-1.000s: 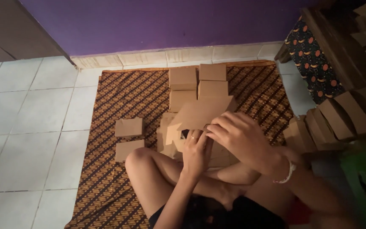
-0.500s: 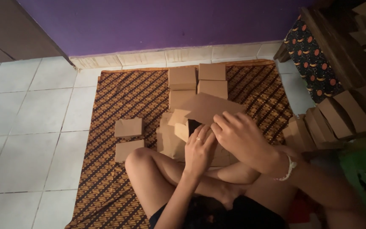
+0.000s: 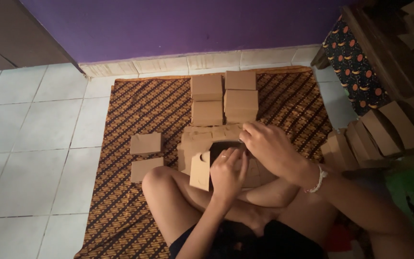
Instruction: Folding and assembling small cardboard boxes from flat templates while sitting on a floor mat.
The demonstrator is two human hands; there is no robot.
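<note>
I sit cross-legged on a brown patterned mat (image 3: 135,110). Both hands work a brown cardboard box blank (image 3: 200,144) lying in front of my knees. My left hand (image 3: 227,173) presses on its near side, next to a raised side flap (image 3: 200,170). My right hand (image 3: 267,146), with a white bracelet at the wrist, grips the blank's upper right edge. A dark opening shows between the hands.
Folded brown boxes (image 3: 224,96) stand stacked in two piles just beyond the blank. Two more boxes (image 3: 145,154) lie to the left on the mat. Flat box blanks (image 3: 377,132) lean in a row at the right, beside a patterned cloth (image 3: 355,62). White floor tiles and a purple wall surround.
The big panel I held tilted up has come down flat over the blank. My right hand moved up to its far edge, and my left hand shifted onto the near side.
</note>
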